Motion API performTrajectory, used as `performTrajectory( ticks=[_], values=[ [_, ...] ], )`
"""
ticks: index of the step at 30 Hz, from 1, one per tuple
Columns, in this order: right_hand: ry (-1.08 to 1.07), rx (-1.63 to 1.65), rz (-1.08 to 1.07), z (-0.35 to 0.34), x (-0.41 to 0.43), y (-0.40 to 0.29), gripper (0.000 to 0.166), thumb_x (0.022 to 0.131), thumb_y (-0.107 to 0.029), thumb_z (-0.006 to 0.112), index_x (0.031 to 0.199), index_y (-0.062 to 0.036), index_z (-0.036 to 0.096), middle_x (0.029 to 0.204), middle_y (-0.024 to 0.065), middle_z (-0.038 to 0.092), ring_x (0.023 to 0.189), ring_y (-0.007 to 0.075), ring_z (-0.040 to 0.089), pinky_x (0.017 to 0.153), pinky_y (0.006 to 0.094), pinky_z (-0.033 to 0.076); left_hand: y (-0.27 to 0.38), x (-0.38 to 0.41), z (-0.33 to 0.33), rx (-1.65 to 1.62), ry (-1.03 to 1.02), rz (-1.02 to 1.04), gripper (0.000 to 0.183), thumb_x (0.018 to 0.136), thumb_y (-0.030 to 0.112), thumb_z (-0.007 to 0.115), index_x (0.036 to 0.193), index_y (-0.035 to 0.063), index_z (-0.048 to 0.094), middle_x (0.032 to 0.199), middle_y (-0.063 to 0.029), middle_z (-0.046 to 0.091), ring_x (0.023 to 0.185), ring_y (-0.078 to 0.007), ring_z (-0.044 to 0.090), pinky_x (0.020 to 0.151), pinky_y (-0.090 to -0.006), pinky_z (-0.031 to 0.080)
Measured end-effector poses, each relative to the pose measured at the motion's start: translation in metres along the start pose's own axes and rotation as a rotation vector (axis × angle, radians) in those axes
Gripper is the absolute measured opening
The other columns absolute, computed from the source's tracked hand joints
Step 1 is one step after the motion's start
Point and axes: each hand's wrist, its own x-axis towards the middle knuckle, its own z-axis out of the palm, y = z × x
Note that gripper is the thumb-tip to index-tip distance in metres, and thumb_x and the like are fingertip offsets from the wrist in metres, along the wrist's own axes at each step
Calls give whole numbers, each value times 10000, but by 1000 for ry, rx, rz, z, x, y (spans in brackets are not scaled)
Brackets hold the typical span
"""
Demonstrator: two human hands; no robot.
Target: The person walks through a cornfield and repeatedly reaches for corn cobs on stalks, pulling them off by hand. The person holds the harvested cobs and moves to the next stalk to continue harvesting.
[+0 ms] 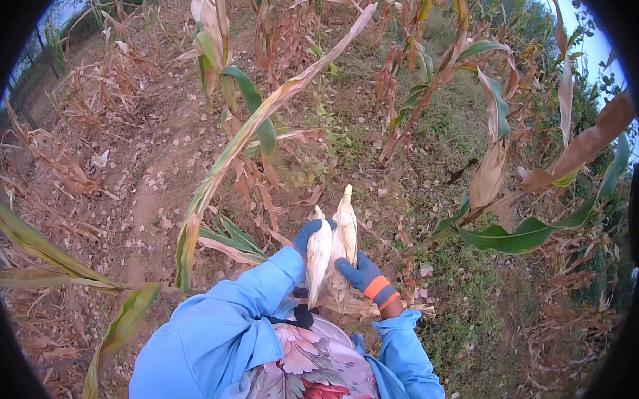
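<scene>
My left hand, in a dark blue glove, is closed around the upper part of a pale, dry corn husk. Right beside that husk stands an ear of corn in its husk, its stalk end pointing up and away from me. My right hand, in a blue glove with an orange-striped cuff, grips the lower right side of this ear, thumb across its front. Most fingers of both hands are hidden behind the husks. Whether the left husk is still joined to the ear, I cannot tell.
A standing corn stalk with a husked ear is at the right. Another ear hangs on a stalk at the upper left. A long dry corn leaf arches across the left centre. Leaf litter and low weeds cover the soil.
</scene>
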Motion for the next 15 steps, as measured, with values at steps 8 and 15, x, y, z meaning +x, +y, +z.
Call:
performTrajectory(
  ticks=[8,15],
  values=[
    [606,-785,-286,-153,-4,-49,417,770,-345,557,1050,-39,514,975,158,556,901,302,534,769,380,426,7,19,-26,-8,-66,178,458,718,390,567,1019,45,539,1034,-118,562,964,-270,525,886,-411,398],
    [787,-1746,-416,-298,33,-150,168,702,-144,561,866,-111,577,951,53,536,911,234,493,825,346,356,23,89,-72,20,2,203,482,740,403,532,1035,21,538,1032,-117,560,970,-274,509,889,-401,386]
  ],
)
